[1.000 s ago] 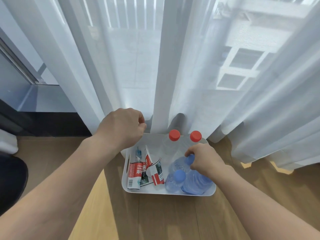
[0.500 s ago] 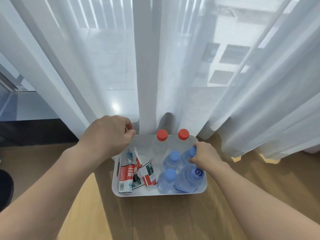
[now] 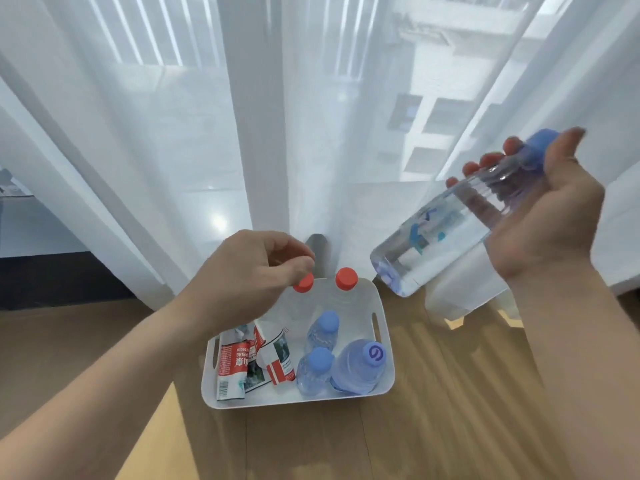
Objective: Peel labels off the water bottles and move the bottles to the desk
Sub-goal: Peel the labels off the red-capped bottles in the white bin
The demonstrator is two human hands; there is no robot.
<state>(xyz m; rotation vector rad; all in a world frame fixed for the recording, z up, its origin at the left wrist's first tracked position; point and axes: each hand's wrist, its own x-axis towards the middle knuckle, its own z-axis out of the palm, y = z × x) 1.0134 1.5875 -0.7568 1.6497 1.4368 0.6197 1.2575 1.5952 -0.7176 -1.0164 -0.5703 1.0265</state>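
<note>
The right hand [image 3: 540,216] has its fingers [image 3: 485,160] wrapped around a clear bottle [image 3: 446,226] at right of frame, blue cap toward upper right, base toward lower left, its label on. The left hand [image 3: 249,278] is loosely curled, grasping nothing, above the white bin [image 3: 382,344] on the floor.

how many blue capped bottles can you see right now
4: one held in the right hand, its cap up; three standing in the white bin, caps at. Others may be hidden.
</note>
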